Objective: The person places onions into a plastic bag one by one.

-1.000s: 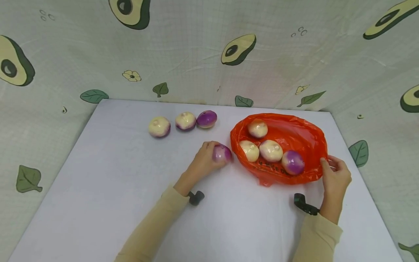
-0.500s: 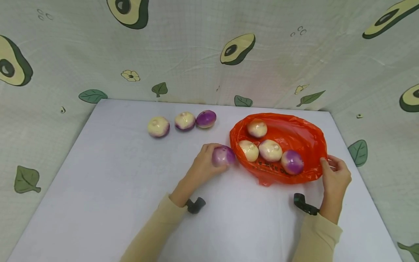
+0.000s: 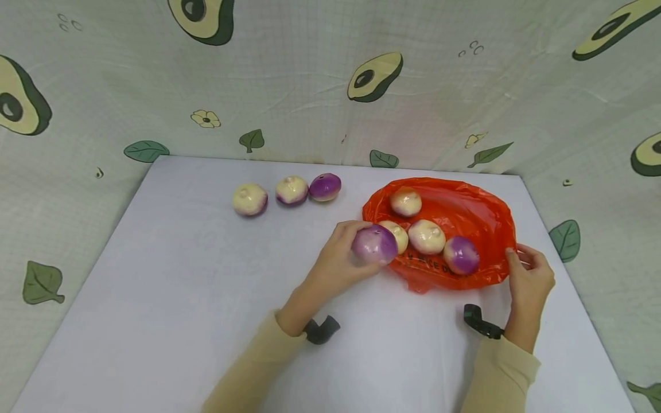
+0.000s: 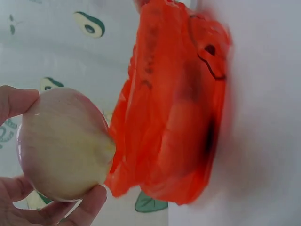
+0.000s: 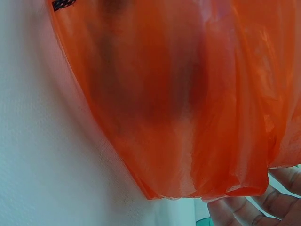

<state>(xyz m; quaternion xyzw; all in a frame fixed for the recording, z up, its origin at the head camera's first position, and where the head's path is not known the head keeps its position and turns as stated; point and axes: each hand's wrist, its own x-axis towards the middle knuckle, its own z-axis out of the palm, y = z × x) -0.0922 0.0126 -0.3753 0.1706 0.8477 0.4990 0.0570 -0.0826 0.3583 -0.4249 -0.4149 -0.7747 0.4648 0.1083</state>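
Note:
My left hand [image 3: 338, 258] grips a purple-and-white turnip [image 3: 375, 245], thumb on one side and fingers on the other. That turnip is held up at the left rim of a red plastic bag [image 3: 482, 221], partly overlapping a turnip inside in the head view. The left wrist view shows the pale underside of the held turnip [image 4: 63, 146] beside the bag's wall [image 4: 164, 113]. My right hand [image 3: 529, 281] pinches the bag's right rim. Its fingertips [image 5: 273, 200] show at the bag's edge in the right wrist view. Several turnips [image 3: 426, 237] lie inside the opened bag.
Three more turnips stand toward the back left of the white table [image 3: 181, 275]: a pale one [image 3: 250, 199], another pale one [image 3: 292, 190] and a purple one [image 3: 325, 187]. Behind the table hangs a cloth [image 3: 299, 74] printed with avocados and leaves.
My left hand has lifted the turnip from the table beside the bag and moved it right, to the bag's left rim. My right hand stays on the opposite rim.

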